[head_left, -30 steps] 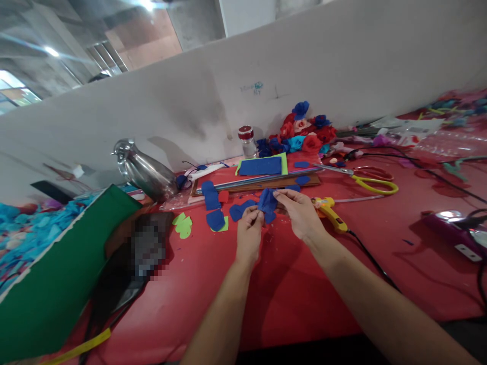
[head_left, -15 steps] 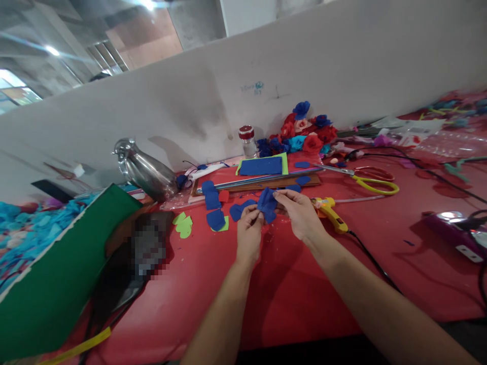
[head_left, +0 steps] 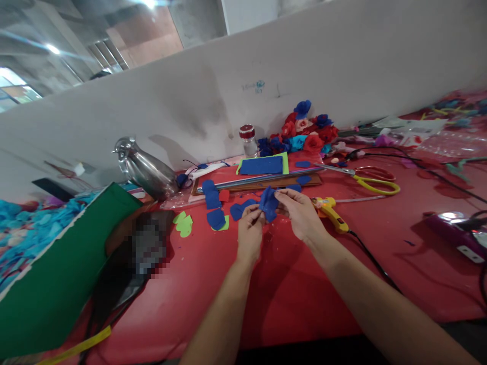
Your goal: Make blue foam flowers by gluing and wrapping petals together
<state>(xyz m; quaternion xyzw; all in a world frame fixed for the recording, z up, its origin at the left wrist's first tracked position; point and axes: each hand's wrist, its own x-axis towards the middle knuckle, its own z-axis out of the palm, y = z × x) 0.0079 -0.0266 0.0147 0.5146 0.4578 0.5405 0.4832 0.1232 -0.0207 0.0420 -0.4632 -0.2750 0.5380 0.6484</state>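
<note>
Between my hands is a blue paper flower (head_left: 270, 204) with petals spread apart. My left hand (head_left: 251, 230) pinches it from below on its left side. Thumb and fingers of my right hand (head_left: 299, 212) close on a petal at its right edge. Loose blue petals (head_left: 238, 209) lie on the red tabletop just behind my left hand, and more blue pieces (head_left: 211, 195) lie further left. Beside my right hand rests a yellow glue gun (head_left: 334, 215), its cord running toward me. The flower's underside is hidden by my fingers.
Yellow-and-red-handled scissors (head_left: 375, 182) lie at the right. A pile of finished paper flowers (head_left: 304, 134) and a lidded glass jar (head_left: 248, 142) stand by the wall. At left are a steel jug (head_left: 146, 167), a green-sided box (head_left: 68, 274) and green petals (head_left: 184, 224).
The blue flower has turned slightly in my fingers, and its upper petal stands a little more upright. Both hands keep their hold in nearly the same place.
</note>
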